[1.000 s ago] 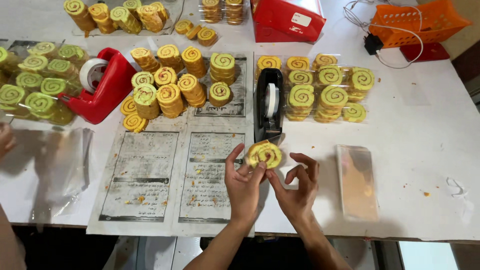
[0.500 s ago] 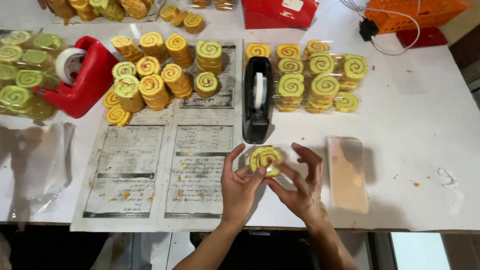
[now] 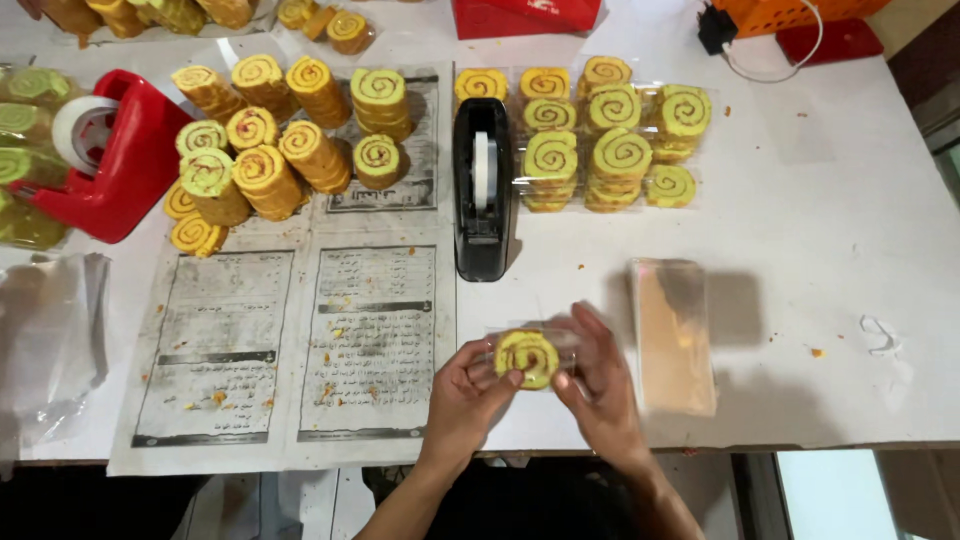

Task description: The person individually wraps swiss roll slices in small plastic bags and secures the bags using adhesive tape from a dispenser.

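A round yellow-and-green spiral cookie stack in a clear plastic wrapper [image 3: 528, 357] was held just above the white table's [image 3: 850, 250] near edge, at six o'clock in the view. It was pinched from both sides: the left hand [image 3: 468, 392] gripped its left rim with thumb and fingertips, while the right hand [image 3: 598, 385] cupped the right side, seemingly so the wrapper could be kept tight. At twelve o'clock from it a black tape dispenser [image 3: 482, 190] stood within reach. A pile of empty clear wrappers [image 3: 672, 335] lay at three o'clock. Wrapped stacks [image 3: 600, 135] were grouped at one o'clock, unwrapped rolls [image 3: 270, 130] on newspaper [image 3: 290, 350] at ten o'clock.
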